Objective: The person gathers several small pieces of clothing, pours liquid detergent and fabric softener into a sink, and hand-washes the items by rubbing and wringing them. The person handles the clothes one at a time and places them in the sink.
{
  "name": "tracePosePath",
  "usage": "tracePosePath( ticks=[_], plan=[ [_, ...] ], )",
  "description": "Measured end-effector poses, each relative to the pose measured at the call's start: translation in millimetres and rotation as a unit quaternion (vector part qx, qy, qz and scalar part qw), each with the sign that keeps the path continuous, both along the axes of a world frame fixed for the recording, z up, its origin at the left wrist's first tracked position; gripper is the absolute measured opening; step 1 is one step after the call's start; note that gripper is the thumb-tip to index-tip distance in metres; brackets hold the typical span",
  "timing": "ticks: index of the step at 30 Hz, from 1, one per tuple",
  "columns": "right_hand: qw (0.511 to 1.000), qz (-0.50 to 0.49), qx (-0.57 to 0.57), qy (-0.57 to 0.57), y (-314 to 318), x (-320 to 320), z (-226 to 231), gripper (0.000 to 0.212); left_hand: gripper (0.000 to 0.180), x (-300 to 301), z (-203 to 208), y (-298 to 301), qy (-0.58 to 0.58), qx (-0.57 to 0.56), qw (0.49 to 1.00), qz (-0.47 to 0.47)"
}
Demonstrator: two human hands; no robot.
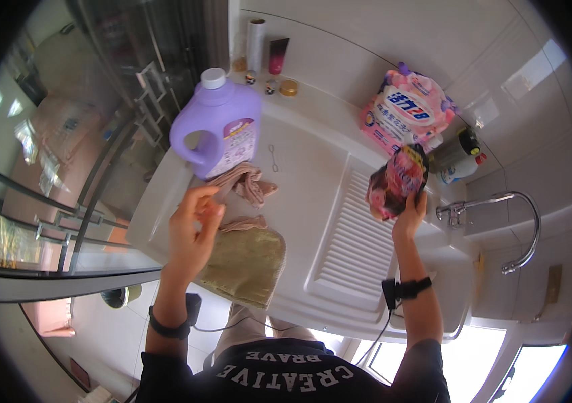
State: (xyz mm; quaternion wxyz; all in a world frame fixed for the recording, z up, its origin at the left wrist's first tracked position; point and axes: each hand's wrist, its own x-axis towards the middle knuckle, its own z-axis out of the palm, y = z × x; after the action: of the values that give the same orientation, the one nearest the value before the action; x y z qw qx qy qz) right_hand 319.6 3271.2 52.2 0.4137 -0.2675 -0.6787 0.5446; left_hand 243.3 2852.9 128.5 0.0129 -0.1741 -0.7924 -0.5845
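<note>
My right hand (pixel 412 213) grips a pink and dark pouch (pixel 397 180) by its lower right side, holding it above the ribbed washboard's far end. My left hand (pixel 195 221) is raised over the left of the counter with its fingers curled; whatever is inside them is too small to make out. Just beyond its fingertips lies a crumpled dusty-pink cloth (pixel 249 185), with a smaller pink piece of cloth (pixel 246 224) nearer me. An olive-green cloth (pixel 246 265) hangs over the front edge. Behind the pink cloth stands a large purple detergent jug (pixel 222 111) with a white cap.
The moulded washboard (pixel 353 235) lies right of centre beside a curved chrome tap (pixel 534 215). Along the back are a pink detergent bag (pixel 407 111), bottles (pixel 457 151), a dark pink tube (pixel 277 55) and a gold-lidded jar (pixel 289 87). A glass-panelled frame (pixel 84 195) borders the left.
</note>
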Motion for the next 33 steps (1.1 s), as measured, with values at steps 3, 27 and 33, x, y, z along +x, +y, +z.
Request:
tracePosePath(
  ticks=[3, 27, 33],
  plan=[
    [0.999, 0.014, 0.021, 0.036, 32.6, -27.8, -9.9, 0.028, 0.038, 12.2, -14.7, -7.2, -0.033, -0.094, 0.995, -0.022],
    [0.975, -0.022, 0.141, -0.168, 30.5, 36.2, -49.0, 0.073, 0.062, 67.6, -75.3, 9.6, 0.122, -0.258, 0.957, -0.056],
    [0.923, -0.012, 0.173, -0.343, 44.3, 165.4, -7.2, 0.064, 0.044, 70.2, -54.0, 21.4, 0.102, -0.18, 0.974, -0.095]
  ],
)
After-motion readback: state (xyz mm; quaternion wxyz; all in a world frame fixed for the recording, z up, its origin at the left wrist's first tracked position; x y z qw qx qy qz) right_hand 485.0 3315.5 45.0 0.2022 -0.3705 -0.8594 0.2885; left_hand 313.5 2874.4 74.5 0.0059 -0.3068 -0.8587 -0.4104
